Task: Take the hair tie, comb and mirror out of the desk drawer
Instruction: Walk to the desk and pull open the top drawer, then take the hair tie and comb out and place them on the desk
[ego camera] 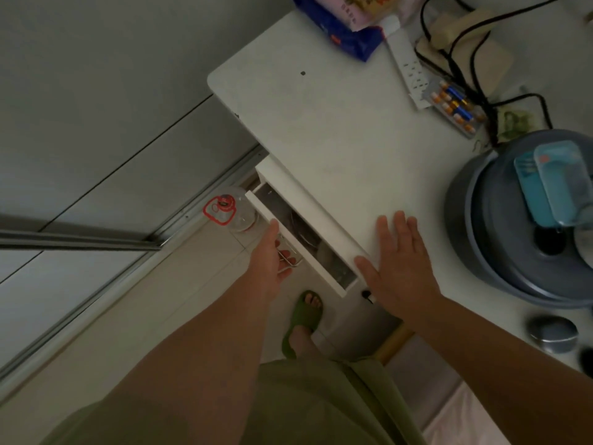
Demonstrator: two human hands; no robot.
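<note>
The white desk drawer (pixel 282 228) is pulled out a little from under the desk top (pixel 337 130). My left hand (pixel 272 255) grips the metal drawer handle (pixel 290 258) on the drawer's front. My right hand (pixel 398 261) lies flat with fingers spread on the desk's front edge, just right of the drawer. Inside the narrow gap I make out dim shapes and thin wires, but the hair tie, comb and mirror cannot be told apart.
A grey round basin (pixel 519 239) holding teal boxes stands at the desk's right. A power strip (pixel 407 69), black cables, batteries (pixel 455 107) and a blue packet (pixel 340 30) lie at the back. A clear bottle with a red cap (pixel 231 208) stands on the floor beside the drawer. My foot in a green slipper (pixel 303 319) is below.
</note>
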